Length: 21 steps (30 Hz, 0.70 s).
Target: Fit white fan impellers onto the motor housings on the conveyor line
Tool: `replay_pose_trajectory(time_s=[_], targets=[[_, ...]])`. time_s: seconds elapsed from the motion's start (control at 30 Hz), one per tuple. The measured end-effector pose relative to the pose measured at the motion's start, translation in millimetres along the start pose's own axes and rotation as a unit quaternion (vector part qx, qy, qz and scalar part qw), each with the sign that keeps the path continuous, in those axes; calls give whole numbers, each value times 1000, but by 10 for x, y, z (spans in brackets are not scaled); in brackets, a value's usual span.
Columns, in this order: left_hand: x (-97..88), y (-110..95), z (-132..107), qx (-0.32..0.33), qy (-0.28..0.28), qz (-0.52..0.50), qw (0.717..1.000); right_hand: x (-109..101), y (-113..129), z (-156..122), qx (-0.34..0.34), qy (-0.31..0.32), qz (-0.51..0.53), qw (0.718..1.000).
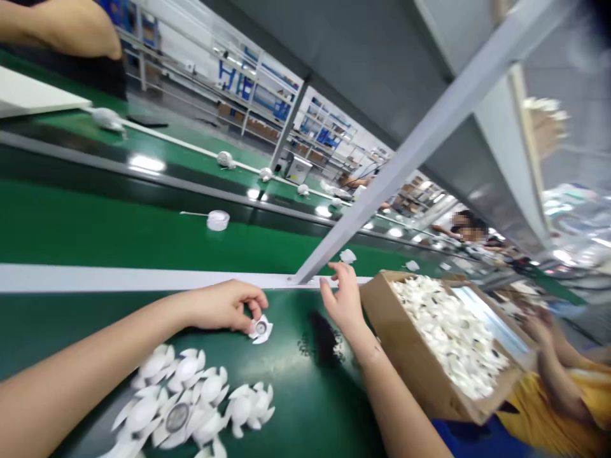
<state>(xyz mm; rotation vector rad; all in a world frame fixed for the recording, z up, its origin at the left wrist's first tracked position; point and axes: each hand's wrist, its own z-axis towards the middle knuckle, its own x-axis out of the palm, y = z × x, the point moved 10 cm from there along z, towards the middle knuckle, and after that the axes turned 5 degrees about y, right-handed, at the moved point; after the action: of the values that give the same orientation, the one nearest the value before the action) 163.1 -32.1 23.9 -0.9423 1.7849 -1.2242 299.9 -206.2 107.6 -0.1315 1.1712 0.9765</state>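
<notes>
My left hand (228,306) pinches a small white fan impeller (261,329) by its edge, low over the green bench; the round grey hub faces up. My right hand (344,299) is open, thumb and fingers apart, above the bench's white rail. Just beyond its fingertips a white part (347,256) lies on the green conveyor belt. A loose pile of white fan impellers (210,388) covers the bench in front of my left forearm, most with their domed side up. Small black pieces (303,345) and a dark heap (325,337) lie between my hands.
A cardboard box (405,356) full of small white parts stands at the right. A slanting metal post (382,184) rises from the rail (119,278) to an overhead shelf. A round white part (218,220) rests on the belt. Other people sit at the far left and right.
</notes>
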Motion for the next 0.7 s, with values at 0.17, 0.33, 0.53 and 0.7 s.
replay_pose_trajectory(time_s=[0.17, 0.33, 0.53, 0.7], targets=[[-18, -27, -4, -11, -1, 8, 1000, 6, -1190, 516, 197, -103, -26, 975], [-4, -29, 2, -29, -3, 8, 1000, 170, -1650, 635, 296, -102, -25, 950], [8, 7, 12, -37, 10, 5, 999, 298, -1811, 784, 310, -30, -11, 950], [6, -35, -9, -40, -5, 42, 998, 334, -1722, 874, 281, -13, 4, 960]])
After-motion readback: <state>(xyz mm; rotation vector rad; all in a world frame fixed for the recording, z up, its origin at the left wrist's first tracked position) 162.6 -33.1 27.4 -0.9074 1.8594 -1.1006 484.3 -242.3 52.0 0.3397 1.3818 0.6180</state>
